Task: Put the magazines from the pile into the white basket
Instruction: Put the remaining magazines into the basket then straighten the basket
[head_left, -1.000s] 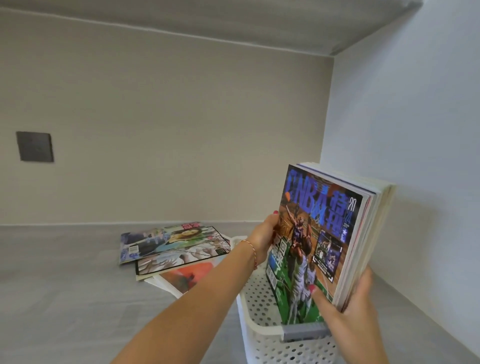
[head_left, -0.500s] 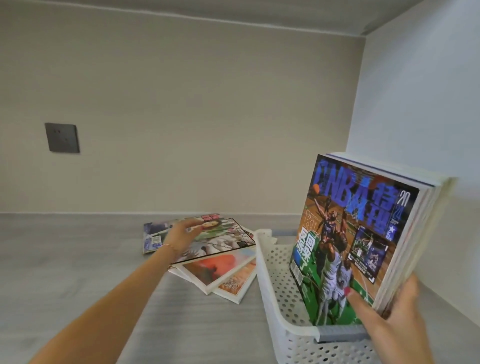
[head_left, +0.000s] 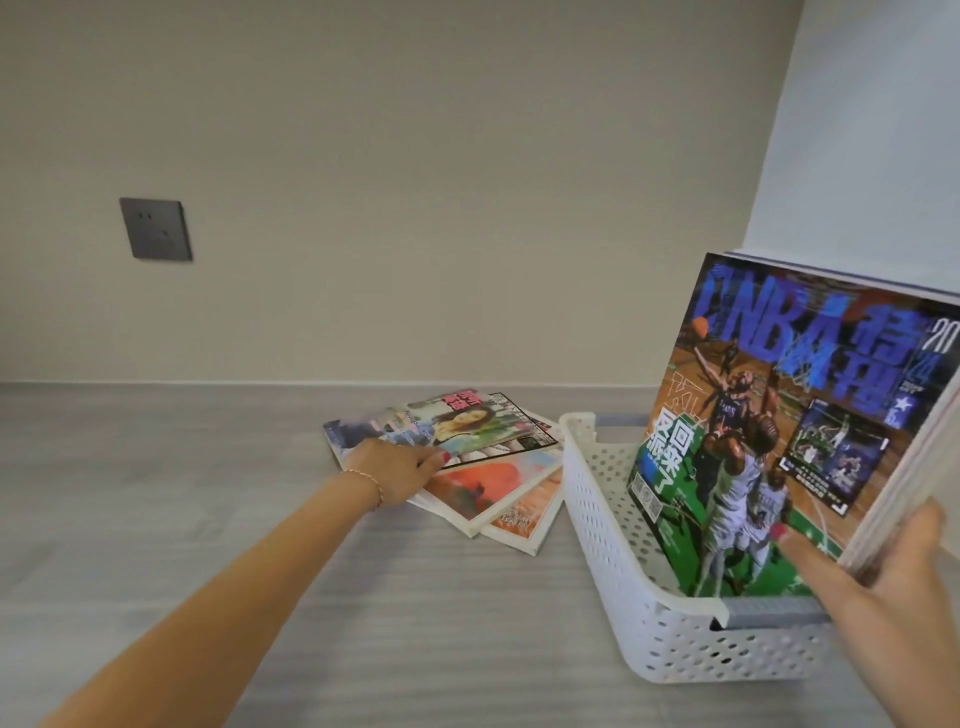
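Note:
A white perforated basket (head_left: 597, 519) stands on the grey surface at the right. Several magazines stand upright in it, leaning right, with a basketball cover (head_left: 769, 415) facing me. My right hand (head_left: 878, 577) grips their near edge, thumb on the cover. Left of the basket lies the pile of magazines (head_left: 498, 483), fanned out flat. My left hand (head_left: 395, 467) rests on the pile's left edge, fingers on the top magazine (head_left: 467, 421); whether it grips it is not visible.
A beige back wall carries a dark grey socket plate (head_left: 155, 228). A white side wall (head_left: 872, 130) stands close behind the basket on the right. The grey wood-grain surface (head_left: 182, 493) stretches to the left and front.
My left hand left the upright magazines, reached left to the pile and now lies on its top magazine. The view has shifted left and nearer.

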